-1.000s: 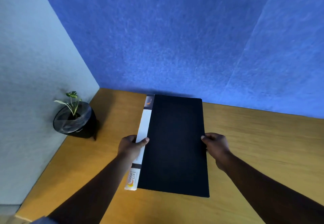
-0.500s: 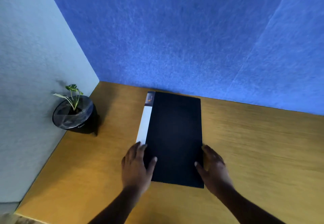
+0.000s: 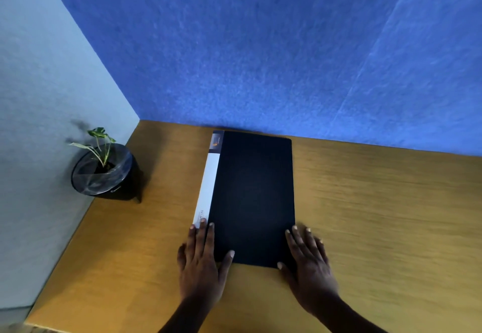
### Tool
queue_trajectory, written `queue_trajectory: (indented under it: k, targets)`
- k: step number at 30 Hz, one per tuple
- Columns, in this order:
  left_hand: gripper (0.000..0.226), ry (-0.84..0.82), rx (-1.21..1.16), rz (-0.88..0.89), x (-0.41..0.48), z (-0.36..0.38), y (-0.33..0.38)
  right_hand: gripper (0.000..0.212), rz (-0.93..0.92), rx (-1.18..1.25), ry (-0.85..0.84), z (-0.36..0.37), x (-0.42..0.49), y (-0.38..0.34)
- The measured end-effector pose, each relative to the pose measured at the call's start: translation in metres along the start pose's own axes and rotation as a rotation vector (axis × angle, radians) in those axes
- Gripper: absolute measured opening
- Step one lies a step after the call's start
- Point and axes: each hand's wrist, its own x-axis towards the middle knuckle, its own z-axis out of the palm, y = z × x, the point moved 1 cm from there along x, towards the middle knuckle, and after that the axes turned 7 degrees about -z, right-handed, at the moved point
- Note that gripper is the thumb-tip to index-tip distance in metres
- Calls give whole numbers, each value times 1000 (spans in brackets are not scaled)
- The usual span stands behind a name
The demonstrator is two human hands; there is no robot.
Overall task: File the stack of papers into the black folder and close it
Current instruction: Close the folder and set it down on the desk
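Note:
The black folder (image 3: 254, 197) lies closed and flat on the wooden desk (image 3: 378, 215), its white spine along the left side and its far end near the blue wall. My left hand (image 3: 202, 265) rests flat with fingers spread over the folder's near left corner and spine. My right hand (image 3: 309, 262) lies flat at the near right corner, fingers apart, partly on the desk. Neither hand grips anything. No loose papers are in view.
A small green plant in a black pot (image 3: 105, 173) stands at the desk's left side against the pale wall. A blue felt wall runs along the back of the desk. The desk's front left edge shows at the bottom left.
The hands let go of the folder's side edges and slid back to its near corners, now lying flat. The folder lies farther from me, near the back wall.

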Motion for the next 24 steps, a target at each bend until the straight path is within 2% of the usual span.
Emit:
queue_trajectory:
  k: [19,24]
  targets:
    - [88,-13,11,-10,13,-19,-5,76,-77,64,-21,-11,10,-2]
    - [94,35,-21,-66,6,-27,7,68,7,167,95,-30,-7,10]
